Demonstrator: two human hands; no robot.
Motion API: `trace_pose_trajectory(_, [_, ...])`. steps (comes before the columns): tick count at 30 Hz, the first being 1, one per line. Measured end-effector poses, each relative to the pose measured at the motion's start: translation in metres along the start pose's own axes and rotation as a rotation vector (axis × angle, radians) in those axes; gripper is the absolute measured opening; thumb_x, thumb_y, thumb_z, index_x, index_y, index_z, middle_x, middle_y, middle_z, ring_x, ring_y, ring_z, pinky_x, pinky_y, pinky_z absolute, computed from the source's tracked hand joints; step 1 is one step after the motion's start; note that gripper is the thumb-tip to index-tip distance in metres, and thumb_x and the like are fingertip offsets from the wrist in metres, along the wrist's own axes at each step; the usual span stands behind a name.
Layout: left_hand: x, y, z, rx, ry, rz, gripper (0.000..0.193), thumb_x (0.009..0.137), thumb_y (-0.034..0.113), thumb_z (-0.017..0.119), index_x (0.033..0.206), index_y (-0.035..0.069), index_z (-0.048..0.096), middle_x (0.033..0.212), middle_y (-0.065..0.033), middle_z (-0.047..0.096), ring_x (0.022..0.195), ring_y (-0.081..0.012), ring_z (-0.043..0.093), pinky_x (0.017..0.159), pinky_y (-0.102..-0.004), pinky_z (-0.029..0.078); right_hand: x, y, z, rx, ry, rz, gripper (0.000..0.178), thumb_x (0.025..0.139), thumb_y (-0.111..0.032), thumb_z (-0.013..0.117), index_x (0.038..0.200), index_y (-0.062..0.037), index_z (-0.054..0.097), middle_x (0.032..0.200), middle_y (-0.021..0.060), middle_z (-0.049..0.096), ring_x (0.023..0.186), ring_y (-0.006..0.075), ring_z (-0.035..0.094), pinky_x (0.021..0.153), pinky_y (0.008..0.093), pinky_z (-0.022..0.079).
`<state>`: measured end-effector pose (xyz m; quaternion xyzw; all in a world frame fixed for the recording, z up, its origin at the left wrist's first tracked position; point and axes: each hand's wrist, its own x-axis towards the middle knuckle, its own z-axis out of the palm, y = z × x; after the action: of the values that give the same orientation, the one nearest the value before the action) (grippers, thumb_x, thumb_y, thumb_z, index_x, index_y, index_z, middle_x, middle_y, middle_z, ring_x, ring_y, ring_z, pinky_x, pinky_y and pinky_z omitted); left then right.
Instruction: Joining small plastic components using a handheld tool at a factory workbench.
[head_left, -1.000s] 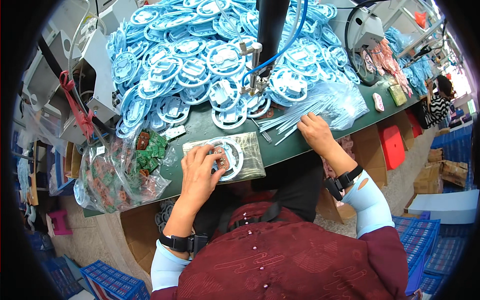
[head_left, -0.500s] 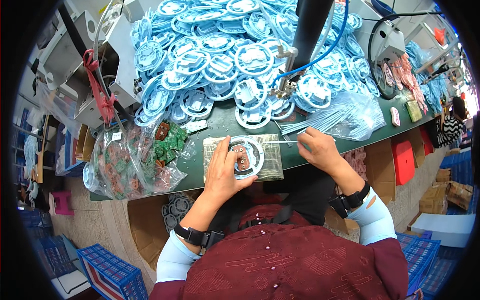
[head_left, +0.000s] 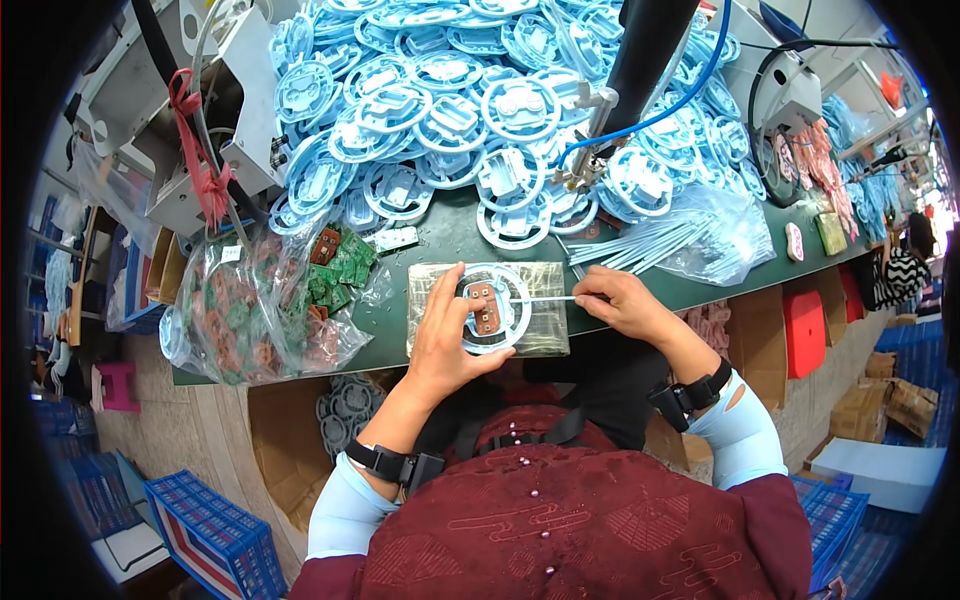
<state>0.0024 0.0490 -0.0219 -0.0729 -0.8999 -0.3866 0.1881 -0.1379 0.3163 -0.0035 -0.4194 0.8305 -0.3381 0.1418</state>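
Observation:
My left hand (head_left: 440, 338) steadies a light-blue plastic toy steering wheel (head_left: 525, 320), thumb at its near rim and fingers along its left side. Inside the ring sits a small brown circuit board (head_left: 487, 316), which a fingertip touches. The wheel rests on a flat block wrapped in clear tape (head_left: 548, 337). Between the thumb and fingers of my right hand (head_left: 622, 303) is a thin pale-blue stick (head_left: 552, 299), held level. Its left end reaches the right side of the wheel; whether it enters a hole there is too small to tell.
Many matching blue wheels (head_left: 445, 120) are heaped across the back of the green table (head_left: 390, 335). A bag of pale sticks (head_left: 715, 240) lies at right. Green circuit boards (head_left: 345, 270) and a clear bag of boards (head_left: 250, 310) occupy the left. A dark post (head_left: 645, 60) rises behind.
My right hand has moved left and slightly down, bringing the stick's end to the wheel's right side. My left hand keeps its hold on the wheel.

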Motion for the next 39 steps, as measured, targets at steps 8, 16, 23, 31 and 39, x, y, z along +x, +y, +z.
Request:
trace_pose_trajectory(8, [0.0,-0.001,0.001,0.009,-0.006,0.003,0.067,0.054,0.023,0.093,0.109,0.004,0.059,0.147,-0.0315,0.04,0.135,-0.0481,0.042,0.111,-0.0499,0.036,0.0,0.004,0.001,0.037,-0.038,0.04,0.012,0.091,-0.016,0.064,0.096,-0.005,0.067,0.085,0.0103,0.056,0.081,0.0311,0.06,0.07,0.0391,0.048])
trace_pose_trajectory(16, [-0.001,-0.003,0.002,0.011,-0.006,0.0,0.068,0.054,0.023,0.093,0.11,0.004,0.058,0.147,-0.0313,0.04,0.135,-0.0482,0.041,0.111,-0.0499,0.036,0.0,0.001,0.001,0.097,-0.006,0.042,0.016,0.087,-0.014,0.071,0.101,-0.006,0.07,0.084,0.0089,0.058,0.077,0.0275,0.061,0.067,0.0357,0.048])
trace_pose_trajectory(23, [0.0,-0.003,0.002,-0.012,-0.006,0.002,0.07,0.055,0.023,0.093,0.113,0.005,0.058,0.147,-0.0306,0.04,0.136,-0.0475,0.041,0.111,-0.0502,0.036,0.001,0.001,0.001,0.134,0.013,0.046,0.013,0.087,-0.011,0.071,0.099,-0.0047,0.071,0.081,0.0083,0.058,0.074,0.0247,0.06,0.066,0.0333,0.047])
trace_pose_trajectory(31, [-0.001,-0.003,0.001,-0.026,-0.006,-0.008,0.07,0.055,0.024,0.093,0.113,0.005,0.058,0.147,-0.0305,0.04,0.136,-0.0474,0.041,0.111,-0.0496,0.036,0.003,0.004,0.008,0.238,0.012,0.013,0.014,0.086,-0.007,0.071,0.1,-0.0029,0.07,0.081,0.0078,0.058,0.074,0.0221,0.058,0.066,0.0318,0.046])
trace_pose_trajectory(39, [-0.001,-0.003,0.001,-0.012,-0.016,0.016,0.073,0.054,0.023,0.093,0.114,0.006,0.056,0.146,-0.0308,0.041,0.135,-0.0483,0.041,0.111,-0.0496,0.036,0.004,-0.009,0.002,-0.016,0.056,-0.054,0.013,0.086,-0.014,0.071,0.097,-0.0073,0.071,0.082,0.0076,0.059,0.074,0.0283,0.063,0.064,0.0373,0.048])
